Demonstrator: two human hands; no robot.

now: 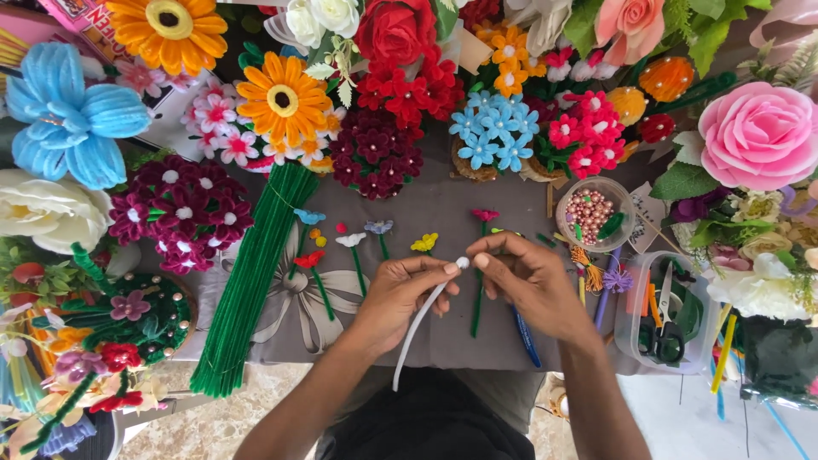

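here, pink package top left

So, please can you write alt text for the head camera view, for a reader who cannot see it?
Two bare hands, left hand and right hand, pinch the tip of a white pipe cleaner over a grey cloth. Small finished flowers, a green pipe-cleaner bundle and colourful handmade bouquets surround them.

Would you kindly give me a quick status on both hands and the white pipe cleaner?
Left hand and right hand both pinching the white pipe cleaner at its top end. It hangs over the grey cloth. Small finished flowers lie just beyond, not touching.
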